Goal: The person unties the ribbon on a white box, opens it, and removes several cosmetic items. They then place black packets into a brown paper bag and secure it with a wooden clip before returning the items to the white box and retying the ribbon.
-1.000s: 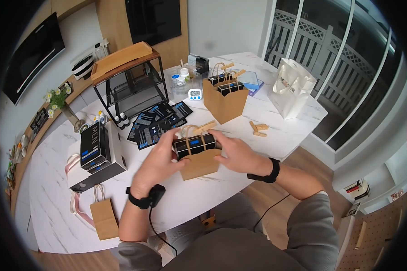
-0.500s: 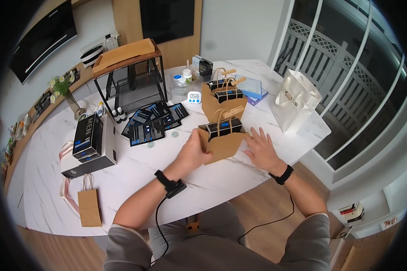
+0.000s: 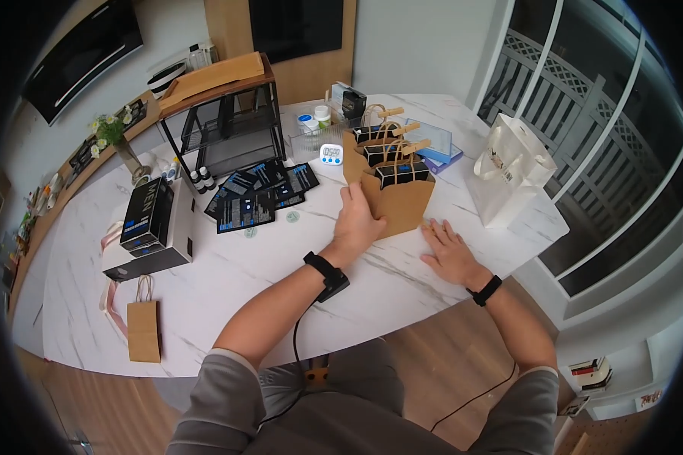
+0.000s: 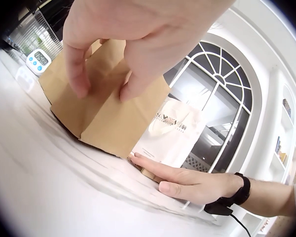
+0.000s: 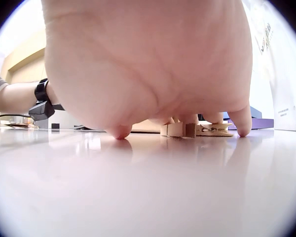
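My left hand (image 3: 360, 225) pinches the side of a brown paper bag (image 3: 404, 206) holding a black box (image 3: 404, 174), with a wooden clothespin at its handles. In the left wrist view, thumb and fingers (image 4: 81, 81) press into the bag's creased side (image 4: 108, 113). Directly behind stand two similar clipped bags with black boxes (image 3: 376, 133). My right hand (image 3: 454, 258) lies spread on the table just right of the bag. Small wooden clothespins (image 5: 180, 130) lie under that palm in the right wrist view, its fingertips touching the tabletop.
A white bag (image 3: 505, 174) stands at the right, blue and purple boxes (image 3: 439, 158) behind the brown bags. Further left are a timer (image 3: 332, 155), black packets (image 3: 247, 211), a black rack (image 3: 228, 136), a MEN box (image 3: 146, 212) and a small brown bag (image 3: 143, 331).
The held bag has moved away and to the right, up against the bags behind. My right hand has left it and come down on the table over the clothespins.
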The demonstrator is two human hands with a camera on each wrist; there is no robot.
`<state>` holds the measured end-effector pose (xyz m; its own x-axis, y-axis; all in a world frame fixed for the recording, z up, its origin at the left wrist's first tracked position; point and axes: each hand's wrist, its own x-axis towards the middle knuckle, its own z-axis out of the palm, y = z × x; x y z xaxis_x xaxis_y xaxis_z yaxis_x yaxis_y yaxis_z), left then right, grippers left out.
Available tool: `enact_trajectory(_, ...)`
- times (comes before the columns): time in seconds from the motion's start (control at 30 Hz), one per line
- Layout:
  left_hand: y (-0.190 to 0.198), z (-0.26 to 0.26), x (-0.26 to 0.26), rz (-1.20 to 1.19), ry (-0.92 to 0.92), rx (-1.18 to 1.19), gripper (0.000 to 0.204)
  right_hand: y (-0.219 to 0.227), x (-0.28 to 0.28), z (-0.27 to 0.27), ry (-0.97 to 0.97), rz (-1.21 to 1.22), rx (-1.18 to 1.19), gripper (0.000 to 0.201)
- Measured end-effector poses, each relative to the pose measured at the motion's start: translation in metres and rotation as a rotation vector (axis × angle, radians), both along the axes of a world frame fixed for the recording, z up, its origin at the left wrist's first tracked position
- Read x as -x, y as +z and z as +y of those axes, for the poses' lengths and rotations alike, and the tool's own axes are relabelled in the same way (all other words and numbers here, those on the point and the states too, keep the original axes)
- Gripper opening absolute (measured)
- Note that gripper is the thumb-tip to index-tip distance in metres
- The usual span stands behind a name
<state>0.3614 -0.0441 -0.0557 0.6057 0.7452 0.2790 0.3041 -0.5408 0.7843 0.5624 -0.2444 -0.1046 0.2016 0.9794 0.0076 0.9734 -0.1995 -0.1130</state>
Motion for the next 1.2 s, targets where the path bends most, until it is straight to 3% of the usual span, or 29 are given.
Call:
enact_trajectory(0.2, -0.009, -0.006, -0.016, -0.039, 0.002, -0.058, 0.116, 0.002, 0.001, -0.005, -0.047, -0.010, 0.004, 0.078)
enact_trajectory(0.57, -0.009, -0.004, -0.014, 0.077, -0.016, -0.018, 0.116, 0.012, 0.011, -0.004, -0.076, -0.003, 0.022, 0.083)
enact_trajectory(0.67, -0.003, -0.006, -0.003, 0.126, -0.051, 0.002, 0.114, 0.018, 0.022, -0.004, -0.104, -0.081, -0.029, 0.081)
enact_trajectory(0.73, -0.001, -0.007, 0.010, 0.131, -0.052, -0.004, 0.114, 0.016, 0.027, -0.003, -0.037, -0.238, -0.315, 0.076)
enact_trajectory(0.8, 0.001, -0.006, 0.024, 0.144, -0.049, -0.012, 0.113, 0.037, 0.051, 0.004, 0.026, -0.142, -0.353, 0.074)
enact_trajectory(0.83, 0.003, -0.003, 0.035, 0.151, -0.081, -0.025, 0.113, 0.049, 0.070, 0.008, 0.086, -0.040, -0.385, 0.073)
enact_trajectory(0.97, 0.022, -0.004, 0.106, 0.203, -0.102, -0.106, 0.109, 0.081, 0.160, 0.038, 0.260, -0.004, -0.506, 0.073)
enact_trajectory(1.07, 0.037, -0.003, 0.172, 0.183, -0.027, -0.165, 0.096, 0.093, 0.210, 0.078, 0.237, 0.441, -0.765, 0.066)
enact_trajectory(1.2, 0.059, -0.002, 0.280, 0.208, 0.117, -0.206, 0.071, 0.093, 0.234, 0.132, 0.424, 0.404, -0.940, 0.052)
